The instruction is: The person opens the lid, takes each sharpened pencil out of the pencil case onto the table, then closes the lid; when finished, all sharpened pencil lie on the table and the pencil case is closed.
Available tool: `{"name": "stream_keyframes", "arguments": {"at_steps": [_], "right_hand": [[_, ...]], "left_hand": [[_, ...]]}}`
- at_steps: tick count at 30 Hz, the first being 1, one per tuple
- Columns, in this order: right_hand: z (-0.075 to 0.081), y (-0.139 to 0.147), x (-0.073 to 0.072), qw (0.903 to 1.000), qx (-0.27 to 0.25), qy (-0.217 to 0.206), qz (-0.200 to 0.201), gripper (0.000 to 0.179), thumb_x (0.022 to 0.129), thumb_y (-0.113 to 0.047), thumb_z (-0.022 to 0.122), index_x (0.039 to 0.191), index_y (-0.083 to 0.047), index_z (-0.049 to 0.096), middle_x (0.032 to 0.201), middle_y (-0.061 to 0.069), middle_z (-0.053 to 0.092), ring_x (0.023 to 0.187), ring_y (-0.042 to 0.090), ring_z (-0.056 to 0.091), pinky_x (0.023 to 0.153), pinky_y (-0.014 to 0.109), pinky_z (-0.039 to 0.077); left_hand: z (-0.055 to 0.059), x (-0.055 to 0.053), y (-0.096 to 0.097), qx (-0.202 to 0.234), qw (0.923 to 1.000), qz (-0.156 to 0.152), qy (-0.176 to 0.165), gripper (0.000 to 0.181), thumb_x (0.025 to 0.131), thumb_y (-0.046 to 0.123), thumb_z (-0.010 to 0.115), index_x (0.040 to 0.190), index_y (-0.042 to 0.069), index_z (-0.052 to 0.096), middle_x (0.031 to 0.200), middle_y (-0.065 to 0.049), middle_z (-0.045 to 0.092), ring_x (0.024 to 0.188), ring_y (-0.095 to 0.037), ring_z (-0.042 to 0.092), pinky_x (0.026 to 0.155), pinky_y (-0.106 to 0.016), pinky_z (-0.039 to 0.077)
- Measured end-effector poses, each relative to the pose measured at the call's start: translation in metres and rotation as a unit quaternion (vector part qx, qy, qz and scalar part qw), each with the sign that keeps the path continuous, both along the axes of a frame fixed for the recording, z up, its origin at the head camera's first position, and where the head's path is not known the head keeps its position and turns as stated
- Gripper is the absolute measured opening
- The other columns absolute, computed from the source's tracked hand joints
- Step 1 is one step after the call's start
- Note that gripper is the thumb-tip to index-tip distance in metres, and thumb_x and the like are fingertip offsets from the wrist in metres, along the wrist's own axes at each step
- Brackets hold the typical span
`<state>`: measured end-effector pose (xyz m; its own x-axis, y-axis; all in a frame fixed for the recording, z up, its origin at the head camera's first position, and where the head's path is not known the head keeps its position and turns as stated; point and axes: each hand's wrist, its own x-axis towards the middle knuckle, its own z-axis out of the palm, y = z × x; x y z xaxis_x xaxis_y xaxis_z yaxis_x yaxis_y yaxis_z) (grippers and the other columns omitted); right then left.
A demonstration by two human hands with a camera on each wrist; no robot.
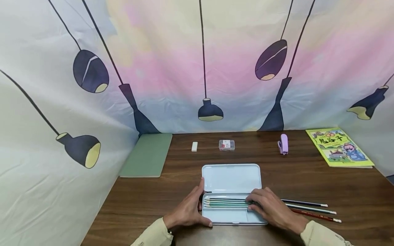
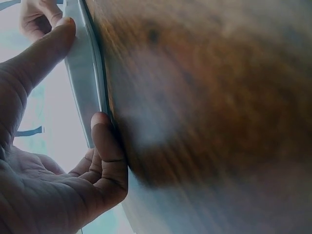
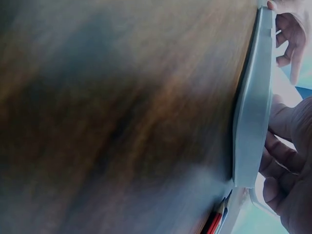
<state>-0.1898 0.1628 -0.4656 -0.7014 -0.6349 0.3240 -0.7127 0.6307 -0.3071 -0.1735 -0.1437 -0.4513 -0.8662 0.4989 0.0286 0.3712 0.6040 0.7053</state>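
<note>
A white pencil case point(image 1: 226, 216) lies on the table with its lid point(image 1: 231, 177) folded back. My left hand point(image 1: 189, 208) grips its left end, thumb at the front edge and fingers round the side; the left wrist view shows curled fingers against the case wall point(image 2: 83, 73). Several green and dark pencils point(image 1: 226, 204) lie side by side in the rear compartment, points to the left. Over their right part, my right hand point(image 1: 272, 208) holds them between thumb and fingers; their right ends are hidden under it.
Right of the case lie a dark pencil point(image 1: 304, 203), a pale green pencil point(image 1: 311, 208) and a red-brown pencil point(image 1: 317, 215). Farther back are a green book point(image 1: 149, 155), white eraser point(image 1: 194, 146), small clear box point(image 1: 226, 145), purple stapler point(image 1: 283, 144) and yellow book point(image 1: 340, 148).
</note>
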Motion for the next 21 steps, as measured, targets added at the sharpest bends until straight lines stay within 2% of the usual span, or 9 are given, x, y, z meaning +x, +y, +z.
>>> {"name": "stream_keyframes", "arguments": {"at_steps": [8, 15, 21], "right_hand": [[-0.0008, 0.0013, -0.0008, 0.9989, 0.023, 0.038, 0.018, 0.016, 0.084, -0.026, 0.065, 0.097, -0.017, 0.068, 0.094, -0.011, 0.06, 0.085, 0.005, 0.053, 0.071, 0.032, 0.038], [-0.004, 0.0009, 0.0016, 0.9993, 0.011, 0.029, 0.022, 0.011, 0.085, -0.022, 0.064, 0.095, -0.018, 0.068, 0.091, -0.012, 0.059, 0.083, 0.004, 0.052, 0.069, 0.03, 0.036], [-0.0056, 0.0017, 0.0017, 0.9955, -0.011, 0.085, 0.04, 0.012, 0.079, -0.016, 0.069, 0.091, -0.019, 0.068, 0.089, -0.014, 0.059, 0.082, 0.003, 0.053, 0.069, 0.028, 0.035]], "left_hand": [[0.0009, -0.0021, 0.0009, -0.006, 1.0, -0.001, 0.006, 0.132, 0.056, 0.037, 0.086, 0.145, 0.005, -0.004, 0.104, -0.001, 0.041, 0.069, -0.005, 0.043, 0.058, -0.017, 0.039], [0.001, -0.0008, -0.0002, -0.001, 1.0, 0.0, -0.001, 0.132, 0.055, 0.037, 0.087, 0.146, 0.006, -0.004, 0.103, -0.001, 0.041, 0.069, -0.006, 0.043, 0.059, -0.018, 0.039], [0.0004, -0.0013, 0.0003, 0.001, 1.0, 0.001, -0.001, 0.132, 0.055, 0.038, 0.086, 0.146, 0.006, -0.004, 0.105, -0.001, 0.041, 0.07, -0.006, 0.043, 0.059, -0.018, 0.039]]}}
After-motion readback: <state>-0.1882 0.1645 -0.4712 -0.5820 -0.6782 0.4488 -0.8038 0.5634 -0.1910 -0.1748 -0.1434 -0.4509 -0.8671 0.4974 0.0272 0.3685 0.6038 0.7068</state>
